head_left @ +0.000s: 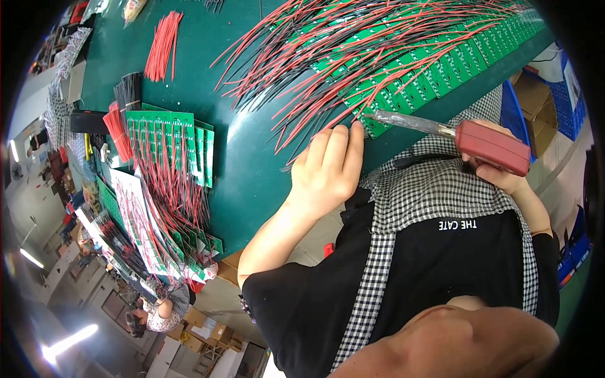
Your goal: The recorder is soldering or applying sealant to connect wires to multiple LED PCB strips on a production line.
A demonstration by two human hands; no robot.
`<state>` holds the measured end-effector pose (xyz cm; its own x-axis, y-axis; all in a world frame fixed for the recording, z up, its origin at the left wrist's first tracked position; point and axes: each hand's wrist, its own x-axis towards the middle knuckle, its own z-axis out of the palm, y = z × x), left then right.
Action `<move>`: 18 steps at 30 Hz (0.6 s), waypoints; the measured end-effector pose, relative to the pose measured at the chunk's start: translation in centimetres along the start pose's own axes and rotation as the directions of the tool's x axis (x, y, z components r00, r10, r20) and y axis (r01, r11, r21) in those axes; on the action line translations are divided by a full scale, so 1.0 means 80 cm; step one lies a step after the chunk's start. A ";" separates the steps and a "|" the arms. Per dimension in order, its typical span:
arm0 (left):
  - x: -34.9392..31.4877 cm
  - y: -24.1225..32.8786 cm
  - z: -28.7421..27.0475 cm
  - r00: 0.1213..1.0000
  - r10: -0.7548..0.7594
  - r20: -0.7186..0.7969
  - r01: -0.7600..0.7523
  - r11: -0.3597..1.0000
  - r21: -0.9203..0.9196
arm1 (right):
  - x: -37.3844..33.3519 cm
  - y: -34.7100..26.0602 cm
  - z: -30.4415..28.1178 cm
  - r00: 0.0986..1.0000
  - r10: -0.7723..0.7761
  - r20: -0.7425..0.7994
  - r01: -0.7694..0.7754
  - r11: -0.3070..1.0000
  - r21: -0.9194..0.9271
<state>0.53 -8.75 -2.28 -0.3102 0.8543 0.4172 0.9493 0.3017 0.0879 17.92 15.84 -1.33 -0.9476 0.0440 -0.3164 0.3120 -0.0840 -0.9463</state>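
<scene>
My right hand (498, 167) is closed round the red handle of a soldering gun (491, 147). Its long metal barrel points left, and the tip is at the near corner of a green circuit board (403, 92). My left hand (329, 165) lies beside that corner with its fingers bent together on a red wire (315, 129); the fingertips are partly hidden. Red and black wires (353, 53) fan out leftward over the row of boards, which runs along the table's edge toward the upper right.
Green table (242, 179) carries a bundle of red wires (165, 47). Stacked wired boards (164, 135) stand at the left, beside black wires (128, 90). At the right are a cardboard box (535, 104) and blue bins (567, 94). Another person (161, 315) sits in the background.
</scene>
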 end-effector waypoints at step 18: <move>-0.003 0.000 -0.002 0.999 0.028 0.029 -0.030 0.998 0.047 | 0.010 -0.008 -0.008 0.906 -0.378 0.191 0.415 0.702 -0.579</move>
<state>0.57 -9.02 -2.19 -0.2847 0.8745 0.3926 0.9547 0.2958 0.0332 16.96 16.59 -1.01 -0.9895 -0.1183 0.0836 -0.1345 0.5355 -0.8337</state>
